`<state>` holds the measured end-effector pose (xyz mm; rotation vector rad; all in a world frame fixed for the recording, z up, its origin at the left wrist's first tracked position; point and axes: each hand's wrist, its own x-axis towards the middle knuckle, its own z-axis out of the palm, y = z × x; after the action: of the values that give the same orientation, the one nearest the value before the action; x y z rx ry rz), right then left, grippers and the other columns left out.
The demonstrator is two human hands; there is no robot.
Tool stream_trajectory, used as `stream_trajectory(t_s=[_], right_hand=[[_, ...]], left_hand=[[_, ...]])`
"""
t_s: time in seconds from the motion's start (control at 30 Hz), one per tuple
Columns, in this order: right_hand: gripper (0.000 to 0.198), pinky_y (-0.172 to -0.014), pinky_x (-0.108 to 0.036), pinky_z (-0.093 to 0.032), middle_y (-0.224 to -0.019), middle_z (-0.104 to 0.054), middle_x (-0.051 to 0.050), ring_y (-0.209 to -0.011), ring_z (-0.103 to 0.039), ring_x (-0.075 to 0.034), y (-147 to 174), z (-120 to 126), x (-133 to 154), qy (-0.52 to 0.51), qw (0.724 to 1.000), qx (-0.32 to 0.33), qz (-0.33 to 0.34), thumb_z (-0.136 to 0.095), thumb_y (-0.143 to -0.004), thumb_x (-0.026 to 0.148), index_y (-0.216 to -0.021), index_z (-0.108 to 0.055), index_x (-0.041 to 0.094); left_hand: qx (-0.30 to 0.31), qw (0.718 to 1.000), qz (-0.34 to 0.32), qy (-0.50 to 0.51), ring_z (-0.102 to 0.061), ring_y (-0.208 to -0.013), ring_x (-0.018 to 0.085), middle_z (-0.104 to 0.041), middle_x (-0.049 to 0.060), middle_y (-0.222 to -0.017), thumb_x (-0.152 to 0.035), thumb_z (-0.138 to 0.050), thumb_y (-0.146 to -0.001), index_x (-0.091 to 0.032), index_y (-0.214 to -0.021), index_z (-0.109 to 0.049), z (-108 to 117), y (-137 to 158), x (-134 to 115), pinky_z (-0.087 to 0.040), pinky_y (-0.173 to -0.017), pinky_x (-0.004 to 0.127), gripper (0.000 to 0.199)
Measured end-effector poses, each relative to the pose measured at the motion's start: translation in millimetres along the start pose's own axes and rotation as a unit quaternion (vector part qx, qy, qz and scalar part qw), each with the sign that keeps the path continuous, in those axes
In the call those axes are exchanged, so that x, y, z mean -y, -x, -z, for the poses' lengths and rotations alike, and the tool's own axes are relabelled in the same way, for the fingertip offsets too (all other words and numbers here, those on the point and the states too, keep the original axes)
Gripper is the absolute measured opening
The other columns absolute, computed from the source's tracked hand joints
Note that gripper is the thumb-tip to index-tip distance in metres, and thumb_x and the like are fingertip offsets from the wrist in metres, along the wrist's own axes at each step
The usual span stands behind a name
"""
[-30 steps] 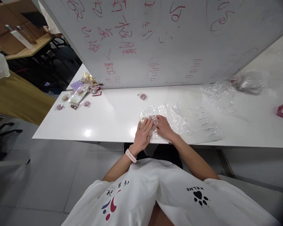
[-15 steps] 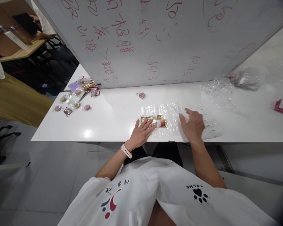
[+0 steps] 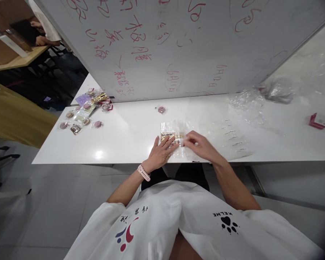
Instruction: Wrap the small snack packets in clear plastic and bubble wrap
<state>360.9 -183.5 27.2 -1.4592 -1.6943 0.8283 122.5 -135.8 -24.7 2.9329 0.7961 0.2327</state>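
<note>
1. Plastic film (image 3: 166, 126), thin, clear and crinkled, lies on the smooth, glossy white desk (image 3: 119, 141), its creases catching the light.
2. Gold packet (image 3: 166, 134): shiny, slim and strip-like, lying with the film near the desk's front edge and partly hidden by fingers.
3. Its long axis runs left to right, roughly parallel to that edge, its right end toward the right hand (image 3: 199, 145).
4. The left hand (image 3: 159, 156) has a released grip, fingers extended and laid flat over the packet and film.
5. The right hand's fingers are curled and slightly blurred, just beside the packet's right end; whether its grip has hold of film, I cannot tell.
6. A round, reddish wrapped piece (image 3: 161, 109) sits beyond the hands; crumpled clear plastic (image 3: 247, 103) lies in a loose heap farther right.
</note>
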Motion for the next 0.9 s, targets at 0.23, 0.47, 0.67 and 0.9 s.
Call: stream_trajectory(t_s=[0.23, 0.47, 0.67, 0.9], right_hand=[[0.034, -0.089, -0.037, -0.051, -0.123, -0.057, -0.009, -0.11, -0.058, -0.022, -3.7, -35.4, -17.6, 0.011, 0.993, 0.107, 0.047, -0.052, -0.098, 0.051, -0.113, -0.065, 0.024], [0.083, -0.113, -0.051, -0.038, -0.151, -0.042, -0.012, -0.139, -0.041, -0.033, -2.4, -23.5, -24.5, 0.077, 0.974, 0.199, 0.082, -0.064, -0.083, 0.071, -0.153, -0.042, 0.032], [0.09, -0.117, -0.055, -0.031, -0.161, -0.034, -0.011, -0.144, -0.035, -0.036, -1.2, -25.1, -29.7, 0.122, 0.957, 0.237, 0.117, -0.063, -0.083, 0.071, -0.159, -0.032, 0.033], [0.063, -0.122, -0.06, -0.015, -0.163, -0.033, 0.001, -0.154, -0.015, -0.034, 16.6, 7.2, -44.4, 0.196, 0.94, 0.251, 0.123, -0.057, -0.092, 0.061, -0.15, -0.049, 0.037]], left_hand=[[0.007, 0.999, 0.003, 0.046, -0.023, -0.154, 0.031, -0.039, 0.009, -0.16, -0.024, -0.042, -0.101, -0.025, -0.138, -0.055, -3.3, -1.7, 1.4, -0.019, -0.123, 0.063, 0.039], [-0.07, 0.981, -0.033, 0.178, -0.025, -0.153, 0.032, -0.032, 0.019, -0.161, -0.058, -0.057, -0.093, -0.019, -0.145, -0.044, 0.8, 11.3, 15.0, -0.026, -0.123, 0.056, 0.066], [-0.004, 0.98, -0.131, 0.148, -0.025, -0.154, 0.031, -0.031, 0.017, -0.163, -0.049, -0.06, -0.093, -0.019, -0.154, -0.029, 7.4, 12.7, 22.6, -0.02, -0.126, 0.058, 0.075], [-0.001, 0.98, -0.111, 0.167, -0.028, -0.153, 0.029, -0.042, 0.013, -0.158, -0.054, -0.056, -0.095, -0.021, -0.147, -0.043, 1.2, 12.1, 22.3, -0.025, -0.126, 0.055, 0.063]])
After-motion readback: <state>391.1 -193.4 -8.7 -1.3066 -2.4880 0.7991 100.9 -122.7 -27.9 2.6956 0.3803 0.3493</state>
